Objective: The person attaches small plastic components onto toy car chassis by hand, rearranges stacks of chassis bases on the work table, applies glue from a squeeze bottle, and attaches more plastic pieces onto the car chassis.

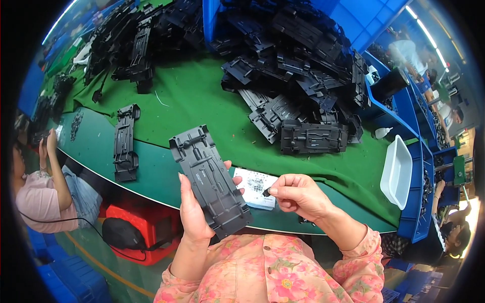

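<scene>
My left hand (195, 212) grips a black plastic toy-car chassis (208, 174) from its left side and below, with fingertips showing at the right edge. The chassis is tilted, its moulded face turned up. To its right, my right hand (301, 196) pinches a small black piece (267, 192) between thumb and forefinger, apart from the chassis. The kind of piece is too small to tell. Beneath that pinch lies a white printed sheet (254, 182) with a cluster of tiny dark bits on it; what they are cannot be made out. Another chassis (126, 143) rests on the table at the left.
Heaped black chassis (298, 65) cover the back of the green cloth (187, 91). A white plastic tray (396, 171) stands at the right beside blue bins (415, 187). A co-worker (48, 187) sits at the left near a red crate (136, 237).
</scene>
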